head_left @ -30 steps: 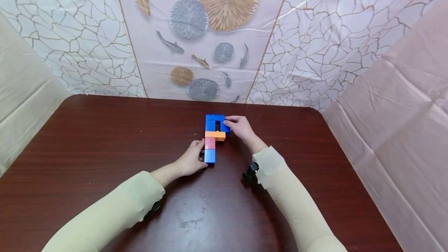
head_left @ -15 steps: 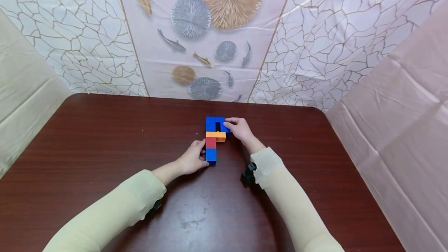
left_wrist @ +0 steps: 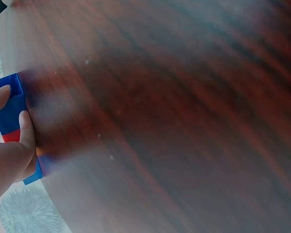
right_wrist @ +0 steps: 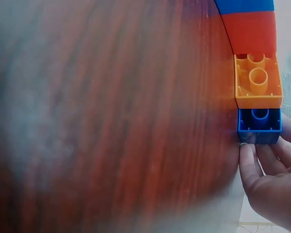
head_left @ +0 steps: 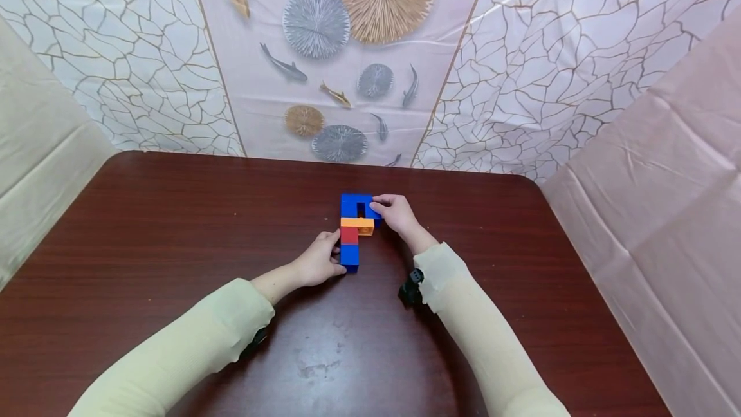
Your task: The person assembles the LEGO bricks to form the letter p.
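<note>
Toy building bricks are joined into a P-like shape, held together by both hands over the table in the head view. From near to far it has a blue brick (head_left: 350,255), a red brick (head_left: 349,235), an orange brick (head_left: 365,227) jutting right, and a blue upper part (head_left: 350,203) with a narrow gap. My left hand (head_left: 316,264) grips the near end from the left, its thumb at the hollow end of the lower blue brick (left_wrist: 10,108). My right hand (head_left: 398,212) pinches the blue part at the far right. Hollow undersides of the orange brick (right_wrist: 259,80) and a blue brick (right_wrist: 260,121) face the right wrist view.
A dark reddish-brown wooden table (head_left: 173,230) lies under both arms. Behind it hangs a patterned cloth (head_left: 272,95), and pale cloth walls (head_left: 654,211) stand at the sides. A black wrist camera (head_left: 411,288) sits at the right cuff.
Glare on the red and lower blue bricks has faded, and the studs along the far edge no longer show, so the shape seems slightly tilted. Both hands keep their holds in nearly the same place.
</note>
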A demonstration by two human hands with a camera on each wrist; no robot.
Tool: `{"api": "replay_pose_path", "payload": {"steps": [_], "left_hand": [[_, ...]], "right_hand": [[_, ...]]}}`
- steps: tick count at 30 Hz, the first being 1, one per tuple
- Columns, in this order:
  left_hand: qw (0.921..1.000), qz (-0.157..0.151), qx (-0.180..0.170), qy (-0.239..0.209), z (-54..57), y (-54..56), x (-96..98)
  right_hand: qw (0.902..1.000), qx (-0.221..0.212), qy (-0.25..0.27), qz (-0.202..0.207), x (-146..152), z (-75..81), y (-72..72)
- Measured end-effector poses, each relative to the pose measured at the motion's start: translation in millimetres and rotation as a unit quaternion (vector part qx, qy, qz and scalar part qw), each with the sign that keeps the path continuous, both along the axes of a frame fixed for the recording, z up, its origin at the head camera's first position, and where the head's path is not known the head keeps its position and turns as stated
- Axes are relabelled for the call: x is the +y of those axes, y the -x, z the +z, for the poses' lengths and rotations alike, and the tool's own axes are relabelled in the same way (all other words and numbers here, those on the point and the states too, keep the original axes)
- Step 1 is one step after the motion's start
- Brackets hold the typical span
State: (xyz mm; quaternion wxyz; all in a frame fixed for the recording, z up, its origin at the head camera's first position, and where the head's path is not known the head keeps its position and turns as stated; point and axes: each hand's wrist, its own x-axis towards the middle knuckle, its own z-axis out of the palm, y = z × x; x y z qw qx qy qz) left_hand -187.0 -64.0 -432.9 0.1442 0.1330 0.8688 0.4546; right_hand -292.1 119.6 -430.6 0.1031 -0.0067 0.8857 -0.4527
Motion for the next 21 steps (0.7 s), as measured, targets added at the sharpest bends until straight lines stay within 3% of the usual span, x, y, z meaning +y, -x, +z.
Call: {"api": "replay_pose_path", "payload": {"steps": [9,16,19,21], "left_hand": [[0.9998,0.001,-0.014,0.012,1.9,2.7,3.1],[0.9963,-0.03,-0.016,0.078,9.9,6.7,-7.9],[0.9918,-0.04,0.009,0.121,15.7,9.5,-17.3],[0.9878,-0.031,0.048,0.145,19.0,12.5,-23.5]], "right_hand": [[0.9994,0.008,-0.033,0.007,0.4,2.8,0.3],[0.998,0.048,-0.042,0.003,0.3,9.6,-5.5],[0.9946,0.084,-0.058,0.016,-0.3,14.6,-11.0],[0.9882,0.121,-0.086,0.039,-0.5,18.4,-15.1]]}}
